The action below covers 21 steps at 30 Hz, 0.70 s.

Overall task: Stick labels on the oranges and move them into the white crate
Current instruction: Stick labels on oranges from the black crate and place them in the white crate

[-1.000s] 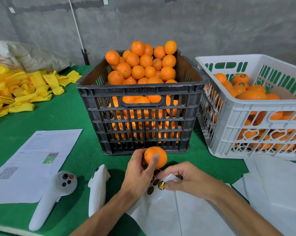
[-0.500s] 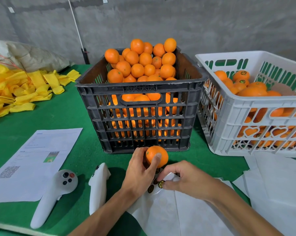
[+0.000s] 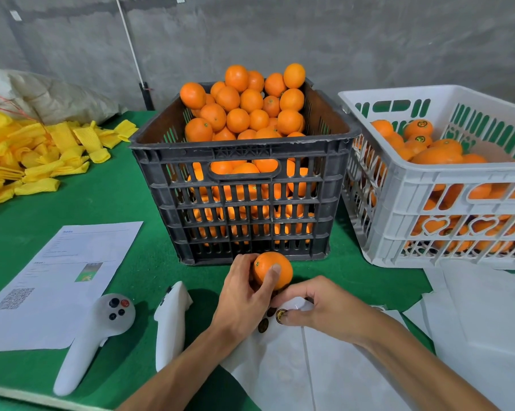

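while our left hand (image 3: pixel 244 301) grips the orange (image 3: pixel 272 269) just in front of the black crate (image 3: pixel 244 200), our right hand (image 3: pixel 318 310) pinches a label (image 3: pixel 281 315); its print's unreadable, white crate (image 3: pixel 434 197) cut off.

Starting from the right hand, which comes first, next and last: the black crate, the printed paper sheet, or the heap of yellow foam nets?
From the right hand:
1. Black crate, just beyond it, centre.
2. Printed paper sheet, lying flat on the left.
3. Yellow foam nets, far left, toward the back.

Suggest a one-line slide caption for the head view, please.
Left hand holds an orange while right hand pinches a label on the sheet, before the black crate.
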Available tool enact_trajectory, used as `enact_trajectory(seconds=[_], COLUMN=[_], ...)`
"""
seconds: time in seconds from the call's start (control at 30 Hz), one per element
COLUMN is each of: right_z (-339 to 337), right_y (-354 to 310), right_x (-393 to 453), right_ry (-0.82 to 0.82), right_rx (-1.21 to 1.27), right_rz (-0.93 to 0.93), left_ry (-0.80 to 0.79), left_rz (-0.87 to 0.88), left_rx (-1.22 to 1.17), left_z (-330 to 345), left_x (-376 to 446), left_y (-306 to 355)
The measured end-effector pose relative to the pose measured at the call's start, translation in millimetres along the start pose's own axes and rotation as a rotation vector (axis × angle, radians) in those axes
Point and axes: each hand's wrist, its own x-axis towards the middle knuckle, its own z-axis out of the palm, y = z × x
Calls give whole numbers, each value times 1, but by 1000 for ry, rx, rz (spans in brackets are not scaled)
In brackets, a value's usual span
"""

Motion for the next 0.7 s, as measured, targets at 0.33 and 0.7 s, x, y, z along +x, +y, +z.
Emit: enact_trajectory(seconds=[0.33, 0.7], right_z=[1, -14], right_y=[2, -3], right_x=[1, -6], right_ry=[-11, 63], right_rx=[-87, -66], right_rz=[29, -33], left_ry=[-5, 2], left_rz=[12, 16], left_rx=[22, 15], left_z=[1, -1], left_x=[1, 0], left_y=[-1, 3])
